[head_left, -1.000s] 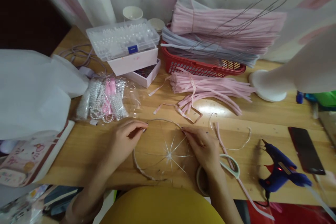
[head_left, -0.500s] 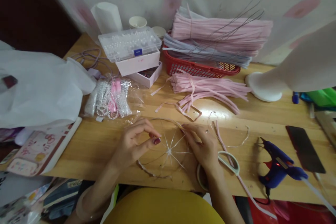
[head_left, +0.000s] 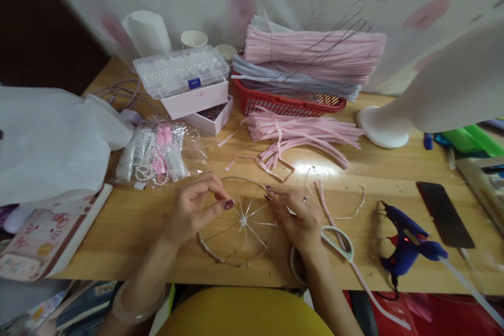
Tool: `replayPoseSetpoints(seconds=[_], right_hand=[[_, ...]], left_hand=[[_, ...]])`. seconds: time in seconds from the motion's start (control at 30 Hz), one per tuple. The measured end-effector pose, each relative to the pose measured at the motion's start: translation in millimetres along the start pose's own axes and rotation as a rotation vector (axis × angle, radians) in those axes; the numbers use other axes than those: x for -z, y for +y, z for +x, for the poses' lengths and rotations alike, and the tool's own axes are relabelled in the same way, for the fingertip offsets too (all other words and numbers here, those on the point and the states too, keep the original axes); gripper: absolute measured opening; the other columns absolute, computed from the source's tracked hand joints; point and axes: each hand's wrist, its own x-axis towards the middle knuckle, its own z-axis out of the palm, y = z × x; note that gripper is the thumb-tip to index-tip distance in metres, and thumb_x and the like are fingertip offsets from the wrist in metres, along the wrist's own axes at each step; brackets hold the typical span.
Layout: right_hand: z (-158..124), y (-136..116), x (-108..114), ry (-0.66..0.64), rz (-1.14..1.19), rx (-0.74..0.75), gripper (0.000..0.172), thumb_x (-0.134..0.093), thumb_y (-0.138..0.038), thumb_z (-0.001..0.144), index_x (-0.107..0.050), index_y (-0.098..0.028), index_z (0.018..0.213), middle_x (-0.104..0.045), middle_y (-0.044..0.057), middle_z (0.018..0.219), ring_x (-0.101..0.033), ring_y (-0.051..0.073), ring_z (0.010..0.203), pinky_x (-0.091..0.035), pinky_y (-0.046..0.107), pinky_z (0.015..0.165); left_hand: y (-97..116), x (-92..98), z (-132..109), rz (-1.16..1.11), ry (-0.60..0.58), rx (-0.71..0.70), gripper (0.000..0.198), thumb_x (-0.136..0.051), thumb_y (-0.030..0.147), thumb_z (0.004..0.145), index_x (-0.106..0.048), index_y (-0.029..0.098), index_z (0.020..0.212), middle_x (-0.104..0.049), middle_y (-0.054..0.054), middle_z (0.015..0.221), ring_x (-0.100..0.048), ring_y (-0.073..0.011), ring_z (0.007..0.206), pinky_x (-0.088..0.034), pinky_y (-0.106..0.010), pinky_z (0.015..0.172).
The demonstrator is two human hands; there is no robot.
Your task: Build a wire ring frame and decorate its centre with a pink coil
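Note:
A thin wire ring point(head_left: 208, 253) lies on the wooden table before me. Inside it, fine silvery spokes spread from a central hub point(head_left: 243, 220). Over the ring's left part, my left hand point(head_left: 192, 207) is closed in a pinch; what sits between thumb and finger is too small to make out. My right hand point(head_left: 297, 215) is at the upper right of the ring, its fingertips closed on the rim. Beside my right wrist lie light-handled scissors point(head_left: 350, 252) and a pink fuzzy stem point(head_left: 378, 299). A partly hidden round thing point(head_left: 293, 265) shows under that wrist.
Rightward lie a blue glue gun point(head_left: 407, 241) with a lit red light and a phone point(head_left: 444, 214). Behind are pink stems point(head_left: 303, 131), a red basket point(head_left: 283, 105) and a bead case point(head_left: 183, 71). Bagged pearl strings point(head_left: 157, 152) lie left. A white stand point(head_left: 384, 128) rises at right.
The view has shifted slightly, so most things appear further left. My left hand keeps its pinch. My right fingers remain at the ring's upper right, and more of the ring's lower edge shows.

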Motion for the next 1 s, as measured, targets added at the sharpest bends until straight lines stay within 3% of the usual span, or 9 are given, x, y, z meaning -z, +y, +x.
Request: replayPoseSetpoints(seconds=[0.2,0.3,0.47,0.6,0.73,0.87,1.0], right_hand=[[-3,-13,14,-0.028,0.042,-0.098,0.023,-0.065,-0.009,0.090,-0.073,-0.025,0.105,-0.079,0.006,0.104,-0.075,0.021,0.097,-0.061,0.036,0.084],[-9,-26,21,-0.007,0.085,-0.145,0.021,-0.063,-0.009,0.092,-0.070,-0.025,0.102,-0.075,0.005,0.098,-0.072,0.020,0.093,-0.058,0.036,0.081],[3,-34,26,0.018,0.086,-0.181,0.021,-0.060,-0.011,0.095,-0.071,-0.027,0.104,-0.074,0.004,0.099,-0.070,0.020,0.095,-0.056,0.036,0.083],[37,-26,26,-0.220,0.004,-0.034,0.020,-0.068,-0.019,0.094,-0.073,-0.029,0.111,-0.076,0.004,0.107,-0.071,0.021,0.102,-0.057,0.038,0.090],[63,-23,23,-0.449,-0.046,0.129,0.016,-0.070,-0.022,0.093,-0.075,-0.025,0.109,-0.078,0.005,0.108,-0.072,0.022,0.102,-0.056,0.039,0.090],[70,-30,18,-0.535,-0.102,0.237,0.007,-0.070,-0.027,0.094,-0.076,-0.024,0.097,-0.080,0.002,0.092,-0.074,0.019,0.084,-0.055,0.040,0.086],[69,-40,15,-0.618,-0.007,0.261,0.015,-0.059,-0.020,0.100,-0.073,-0.023,0.100,-0.078,0.005,0.102,-0.073,0.018,0.095,-0.056,0.035,0.084]], left_hand=[[1,2.0,1,0.067,-0.055,0.009,0.017,-0.072,0.024,0.088,-0.067,0.022,0.072,-0.065,0.000,0.072,-0.062,-0.0149,0.072,-0.050,-0.029,0.066],[1,3.9,2,0.127,-0.049,0.023,0.017,-0.067,0.025,0.093,-0.068,0.022,0.076,-0.067,0.000,0.074,-0.063,-0.0153,0.073,-0.050,-0.029,0.068],[5,10.4,8,0.260,0.071,0.018,0.013,-0.059,0.025,0.098,-0.070,0.024,0.104,-0.069,-0.003,0.108,-0.063,-0.0187,0.107,-0.049,-0.035,0.097],[13,11.3,-1,0.311,0.041,0.019,0.019,-0.058,0.032,0.098,-0.065,0.024,0.115,-0.066,-0.005,0.119,-0.060,-0.0218,0.118,-0.046,-0.040,0.107],[21,2.0,-25,0.414,-0.020,-0.090,0.062,-0.079,0.037,0.081,-0.048,0.023,0.133,-0.052,-0.013,0.140,-0.047,-0.0307,0.135,-0.036,-0.049,0.118],[25,-4.0,-35,0.441,-0.099,-0.126,0.053,-0.074,0.022,0.079,-0.050,0.024,0.127,-0.055,-0.012,0.135,-0.050,-0.0300,0.131,-0.041,-0.049,0.113],[28,7.4,-24,0.399,-0.178,-0.116,0.046,-0.064,0.015,0.078,-0.052,0.025,0.121,-0.062,-0.009,0.126,-0.057,-0.0284,0.122,-0.038,-0.053,0.114]])
